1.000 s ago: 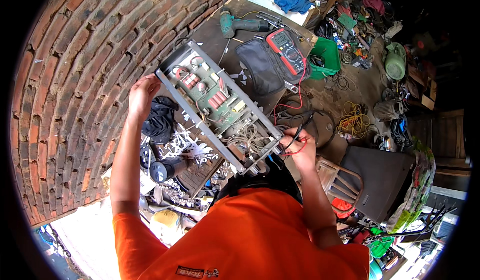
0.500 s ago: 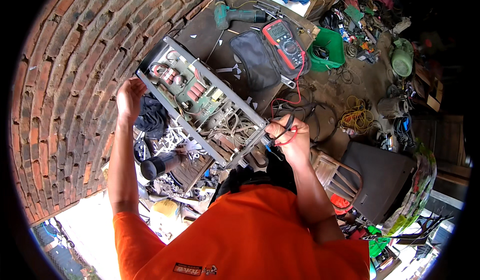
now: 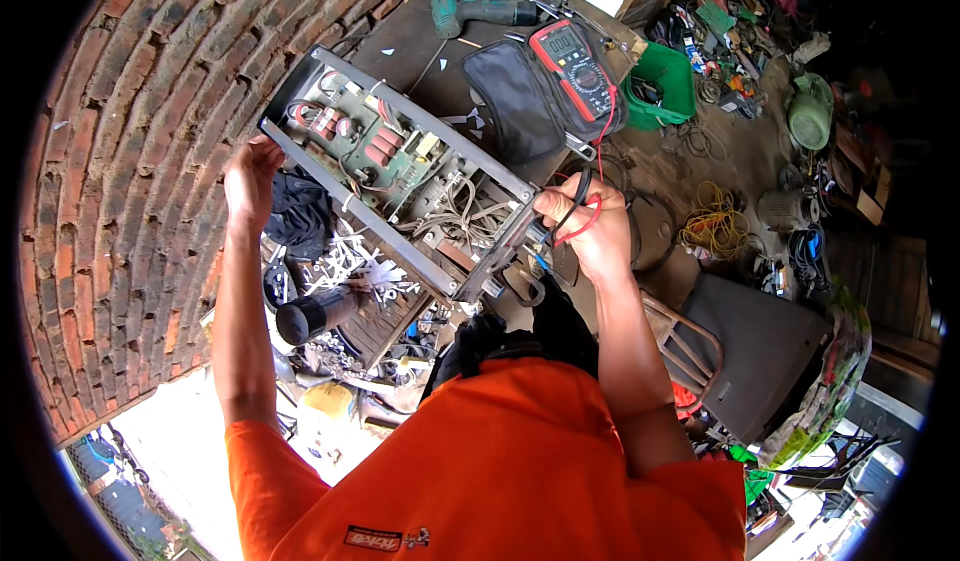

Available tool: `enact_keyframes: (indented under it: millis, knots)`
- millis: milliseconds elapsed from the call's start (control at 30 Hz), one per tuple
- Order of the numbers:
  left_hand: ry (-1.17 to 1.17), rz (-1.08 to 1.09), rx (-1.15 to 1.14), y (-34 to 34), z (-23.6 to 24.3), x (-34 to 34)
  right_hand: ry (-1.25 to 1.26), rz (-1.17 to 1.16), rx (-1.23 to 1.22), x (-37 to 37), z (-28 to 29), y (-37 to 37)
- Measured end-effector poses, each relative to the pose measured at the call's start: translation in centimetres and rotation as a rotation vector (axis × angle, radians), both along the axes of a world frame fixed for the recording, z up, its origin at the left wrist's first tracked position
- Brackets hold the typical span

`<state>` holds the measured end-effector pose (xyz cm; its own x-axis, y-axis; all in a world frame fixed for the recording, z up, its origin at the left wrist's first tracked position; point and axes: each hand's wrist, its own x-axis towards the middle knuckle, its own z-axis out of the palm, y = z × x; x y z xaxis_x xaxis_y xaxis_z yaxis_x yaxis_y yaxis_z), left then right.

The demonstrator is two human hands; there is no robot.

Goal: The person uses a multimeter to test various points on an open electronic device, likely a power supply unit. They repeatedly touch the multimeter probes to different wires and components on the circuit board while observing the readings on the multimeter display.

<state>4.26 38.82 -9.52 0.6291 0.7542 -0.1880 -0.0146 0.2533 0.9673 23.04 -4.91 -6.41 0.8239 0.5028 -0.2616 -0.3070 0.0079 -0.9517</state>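
A worker in an orange shirt (image 3: 500, 451) has 2 bare hands at an open metal box (image 3: 460, 147), which slants across the space in front of the body, its knobbed end nearest the shirt. The right hand (image 3: 605, 241) has its fingers clamped on the near right corner, a black wire (image 3: 582, 196) and a red wire (image 3: 592, 223) looped across them. Inside lie tangled gray wires (image 3: 465, 216) and, farther along, a green circuit board (image 3: 405, 173) with 3 pink cylinders (image 3: 381, 146) in a row. The left hand (image 3: 250, 183) touches the far left corner with bent fingers; whether they grip it cannot be told. Near that forearm are a black can (image 3: 318, 316), white scraps (image 3: 355, 271) and a dark cloth (image 3: 298, 211). At right, a wooden chair (image 3: 690, 326) stands near coiled yellow wire (image 3: 715, 219). Beyond the box, a red meter (image 3: 572, 66) rests in its unfolded black pouch (image 3: 505, 101) on the counter (image 3: 405, 41), near a green bin (image 3: 668, 86) and a teal drill (image 3: 475, 11). A brick wall (image 3: 140, 181) curves along the left.
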Motion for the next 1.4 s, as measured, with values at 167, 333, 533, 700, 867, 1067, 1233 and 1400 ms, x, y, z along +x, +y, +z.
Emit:
enact_keyframes:
  millis: [167, 333, 533, 700, 867, 1067, 1233, 1400]
  knots:
    - [0.020, 0.029, 0.051, -1.9, 1.2, 0.3, 0.042, -0.051, 0.068, -0.1, -2.2, -1.2]
    - [0.031, 0.024, 0.039, -1.0, 0.6, -0.8, 0.058, 0.010, 0.074, -0.3, -1.5, -1.0]
    - [0.283, 0.013, 0.230, -4.4, 4.5, -1.6, 0.033, 0.117, 0.022, -0.4, -0.9, -0.9]
    - [0.142, 0.151, 0.494, -16.6, 12.4, -4.7, 0.023, 0.123, -0.011, 0.3, -0.7, -1.5]
    - [0.294, -0.425, -0.209, -32.6, 10.6, -8.7, 0.010, 0.167, 0.029, 0.2, -1.2, -0.9]
    - [-0.085, -0.152, -0.869, -40.6, 3.0, -3.0, -0.033, 0.266, 0.037, 1.2, -1.8, -0.5]
    - [-0.378, 0.068, -0.901, -42.7, 1.8, 0.0, -0.160, 0.309, 0.029, 1.6, -3.6, 0.0]
    - [-0.339, 0.284, -0.872, -43.8, 1.0, 1.2, -0.150, 0.347, 0.074, 1.9, -2.9, -0.1]
